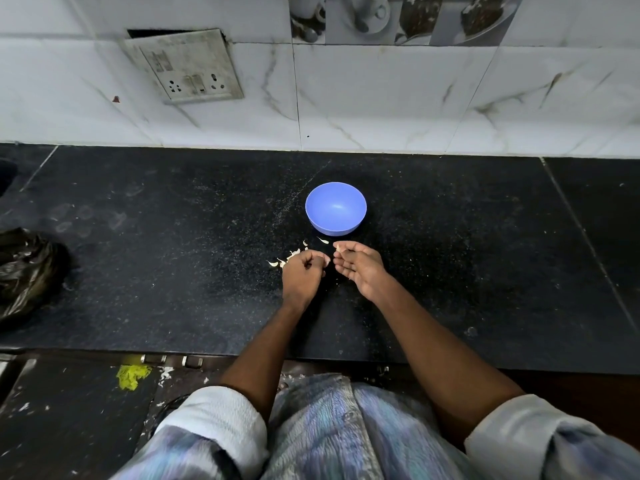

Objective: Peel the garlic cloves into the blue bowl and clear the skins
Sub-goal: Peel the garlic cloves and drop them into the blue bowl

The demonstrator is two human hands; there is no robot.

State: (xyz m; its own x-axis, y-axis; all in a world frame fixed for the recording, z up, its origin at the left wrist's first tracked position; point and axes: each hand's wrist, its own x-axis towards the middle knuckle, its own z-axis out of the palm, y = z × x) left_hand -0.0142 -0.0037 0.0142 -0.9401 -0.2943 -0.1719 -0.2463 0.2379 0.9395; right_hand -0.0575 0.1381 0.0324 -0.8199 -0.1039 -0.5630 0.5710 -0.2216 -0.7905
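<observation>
The blue bowl stands on the black counter with nothing visible inside it. Just in front of it lie small pale garlic pieces, and one curved sliver sits nearer the bowl. My left hand rests knuckles up beside those pieces with its fingers curled in; nothing shows in its grasp. My right hand lies palm up close to the left one. Its fingertips pinch a small pale garlic clove.
A crumpled black plastic bag sits at the counter's left edge. A white tiled wall with a switch plate rises behind the counter. The counter's front edge runs just above my lap, and fine white specks dot its surface.
</observation>
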